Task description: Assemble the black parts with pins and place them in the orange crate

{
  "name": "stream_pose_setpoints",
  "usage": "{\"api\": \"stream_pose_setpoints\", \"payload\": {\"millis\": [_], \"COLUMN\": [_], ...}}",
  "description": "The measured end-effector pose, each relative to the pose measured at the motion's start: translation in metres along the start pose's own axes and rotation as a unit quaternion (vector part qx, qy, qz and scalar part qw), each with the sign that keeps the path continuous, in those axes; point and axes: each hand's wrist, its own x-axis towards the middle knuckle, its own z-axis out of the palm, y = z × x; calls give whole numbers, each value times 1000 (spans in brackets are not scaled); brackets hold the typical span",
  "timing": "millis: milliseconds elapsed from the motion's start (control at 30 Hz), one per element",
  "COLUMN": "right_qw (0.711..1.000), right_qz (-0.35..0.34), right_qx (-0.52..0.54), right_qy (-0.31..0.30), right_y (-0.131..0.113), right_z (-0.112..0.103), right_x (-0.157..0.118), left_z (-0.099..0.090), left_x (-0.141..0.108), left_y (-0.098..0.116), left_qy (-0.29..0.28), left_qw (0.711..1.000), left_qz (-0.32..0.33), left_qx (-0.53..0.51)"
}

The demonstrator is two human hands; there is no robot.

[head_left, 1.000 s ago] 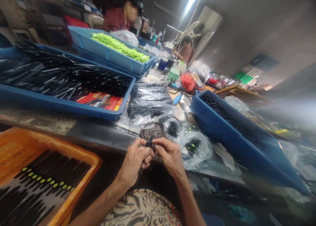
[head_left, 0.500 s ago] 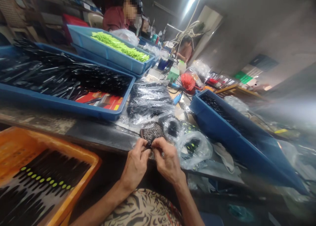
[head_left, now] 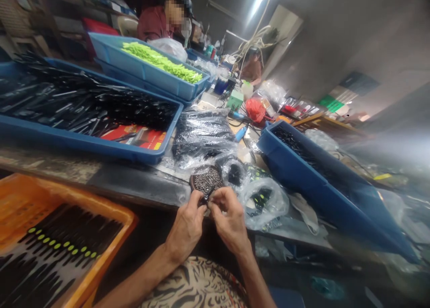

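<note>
My left hand point(head_left: 188, 220) and my right hand point(head_left: 227, 214) meet at the front edge of the bench, fingers pinched close together. Between the fingertips is a small dark piece point(head_left: 204, 200), mostly covered, so its kind does not show. Just beyond the fingertips lies a round brown dish point(head_left: 192, 182) filled with small metal parts point(head_left: 207, 179). To the right of the dish, open plastic bags point(head_left: 284, 200) hold black and yellow-green pieces. Behind it sits a clear plastic bag point(head_left: 203, 133) packed with dark parts.
A blue tray point(head_left: 134, 153) of black parts stands left, with a blue bin point(head_left: 141, 63) of lime-green pieces behind. An orange crate point(head_left: 124, 209) with black parts is lower left. Another blue bin point(head_left: 302, 182) is right. A person in a maroon shirt point(head_left: 152, 23) sits across; another is farther back.
My right hand's fingers have shifted slightly, and more of the metal parts in the dish shows. Both hands stay together at the bench edge. The view has moved only a little.
</note>
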Motion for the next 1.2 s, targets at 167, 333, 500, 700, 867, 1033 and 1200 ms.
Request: {"api": "stream_pose_setpoints", "payload": {"millis": [167, 333, 500, 700, 867, 1033, 1200], "right_qw": [1000, 989, 998, 991, 987, 946, 943], "right_qz": [7, 82, 26, 75, 78, 170, 160], "right_qx": [2, 120, 45, 109, 135, 275, 280], "right_qy": [4, -13, 19, 3, 34, -25, -78], "right_y": [3, 6, 5, 9, 10, 17, 18], "right_z": [-3, 1, 2, -1, -7, -19, -31], "right_x": [-1, 2, 3, 0, -1, 3, 3], "left_z": [0, -3, -4, 2, 4, -1, -4], "left_x": [1, 3, 3, 1, 5, 10, 14], "left_y": [-3, 0, 5, 2, 13, 20, 22], "left_qy": [-36, -55, -50, -81, -76, -104, -150], "left_qw": [998, 998, 999, 995, 997, 989, 972], "left_qz": [47, 30, 14, 47, 6, -70, -101], "left_qx": [33, 22, 2, 46, 7, -80, -153]}}
